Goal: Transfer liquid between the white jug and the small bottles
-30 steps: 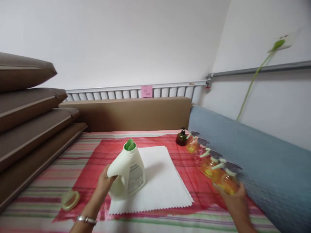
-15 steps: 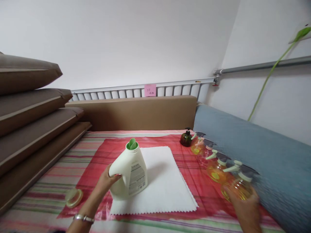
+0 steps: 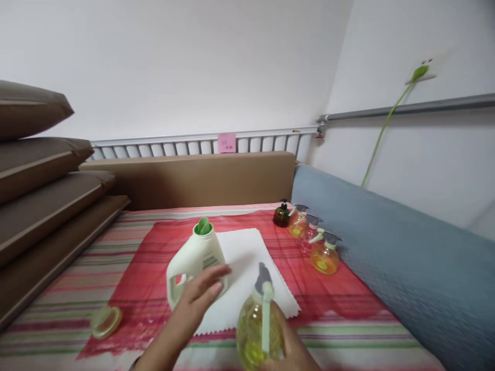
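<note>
My right hand (image 3: 290,345) grips a clear pump bottle (image 3: 251,330) with yellow liquid low inside, held in front of me. Its pale green pump nozzle points down toward me. My left hand (image 3: 203,293) is empty, fingers apart, in front of a white detergent jug (image 3: 195,252). The jug stands uncapped on a white cloth (image 3: 243,247) with a zigzag edge, and a green spout shows in its mouth. A round pale cap (image 3: 106,322) lies to the left on the striped sheet.
At the right stand an orange pump bottle (image 3: 325,257), a pink one (image 3: 308,239), a yellow one (image 3: 297,224) and a dark one (image 3: 282,214). Red plastic film (image 3: 135,278) lies under the cloth. Brown cushions (image 3: 46,206) are stacked left; a blue padded side (image 3: 371,242) bounds the right.
My left hand has let go of the jug's handle and moved right. My right hand has brought the nearest pump bottle from the row at the right to the front middle. The view has shifted right.
</note>
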`<state>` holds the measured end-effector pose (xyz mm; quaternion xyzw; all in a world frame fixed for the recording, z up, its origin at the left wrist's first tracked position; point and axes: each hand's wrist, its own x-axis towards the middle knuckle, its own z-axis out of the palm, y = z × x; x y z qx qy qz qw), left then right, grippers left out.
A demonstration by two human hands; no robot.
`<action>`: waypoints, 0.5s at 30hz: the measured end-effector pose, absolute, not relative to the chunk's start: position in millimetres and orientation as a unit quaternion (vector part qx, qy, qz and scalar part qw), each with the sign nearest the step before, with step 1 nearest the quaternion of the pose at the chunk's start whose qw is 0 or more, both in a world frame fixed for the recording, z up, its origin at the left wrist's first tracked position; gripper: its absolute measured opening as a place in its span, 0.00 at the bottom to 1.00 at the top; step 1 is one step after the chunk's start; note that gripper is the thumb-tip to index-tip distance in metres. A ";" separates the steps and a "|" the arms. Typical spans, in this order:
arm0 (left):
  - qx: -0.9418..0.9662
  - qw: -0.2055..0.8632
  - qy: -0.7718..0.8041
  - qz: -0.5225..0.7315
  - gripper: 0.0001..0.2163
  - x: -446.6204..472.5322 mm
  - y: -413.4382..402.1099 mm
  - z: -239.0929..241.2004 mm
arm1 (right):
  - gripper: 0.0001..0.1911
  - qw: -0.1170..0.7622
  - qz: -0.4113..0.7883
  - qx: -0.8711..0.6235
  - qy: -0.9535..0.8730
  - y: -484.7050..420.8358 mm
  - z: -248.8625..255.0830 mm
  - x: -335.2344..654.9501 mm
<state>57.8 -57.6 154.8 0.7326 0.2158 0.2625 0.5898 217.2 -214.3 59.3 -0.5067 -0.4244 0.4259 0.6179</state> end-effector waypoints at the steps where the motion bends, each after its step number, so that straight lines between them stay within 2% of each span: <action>1: 0.707 0.650 0.175 0.218 0.17 61.2 -63.6 156.7 | 0.45 0.593 0.460 -0.487 -0.447 -212.6 67.8 205.9; 3: 0.660 0.730 0.100 0.147 0.19 62.0 -71.3 160.3 | 0.41 0.553 0.505 -0.468 -0.470 -210.2 82.2 190.3; 6: 0.619 0.776 0.048 0.111 0.20 53.5 -76.2 164.3 | 0.36 0.527 0.532 -0.475 -0.463 -207.7 92.8 179.9; 11: 0.605 0.769 0.090 0.186 0.16 44.5 -84.7 154.8 | 0.45 0.511 0.471 -0.506 -0.512 -199.5 89.4 174.2; 15: 0.609 0.711 0.153 0.317 0.12 50.0 -92.3 139.1 | 0.41 0.545 0.394 -0.533 -0.513 -189.7 78.9 168.4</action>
